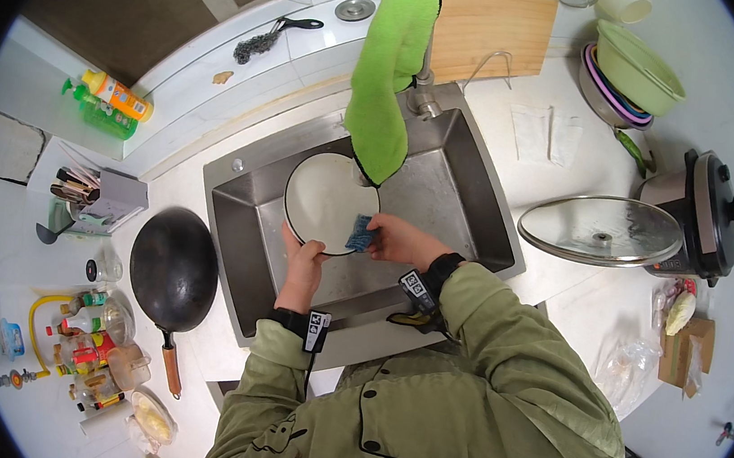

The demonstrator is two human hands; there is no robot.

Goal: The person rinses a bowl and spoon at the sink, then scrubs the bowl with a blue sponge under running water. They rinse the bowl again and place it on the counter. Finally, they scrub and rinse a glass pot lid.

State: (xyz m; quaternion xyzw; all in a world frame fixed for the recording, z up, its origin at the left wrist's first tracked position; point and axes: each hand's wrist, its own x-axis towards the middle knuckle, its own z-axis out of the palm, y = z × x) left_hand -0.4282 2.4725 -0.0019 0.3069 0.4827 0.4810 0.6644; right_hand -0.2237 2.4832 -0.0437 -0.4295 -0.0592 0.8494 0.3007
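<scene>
Over the stainless steel sink (411, 261), my left hand (302, 262) grips the near-left rim of a white plate with a dark edge (326, 197). The thumb lies at the rim. My right hand (400, 239) holds a blue scrubbing sponge (361, 233) against the plate's lower right edge. A green cloth (390, 82) hangs over the faucet (426, 100) and overlaps the plate's upper right part. Whether water runs cannot be seen clearly.
A black wok with a wooden handle (173, 271) stands left of the sink. Right of it lie a glass lid (601, 230) and white cloths (544, 135), near an electric pressure cooker (701, 213). Behind lean a wooden cutting board (494, 33) and stacked basins (636, 70).
</scene>
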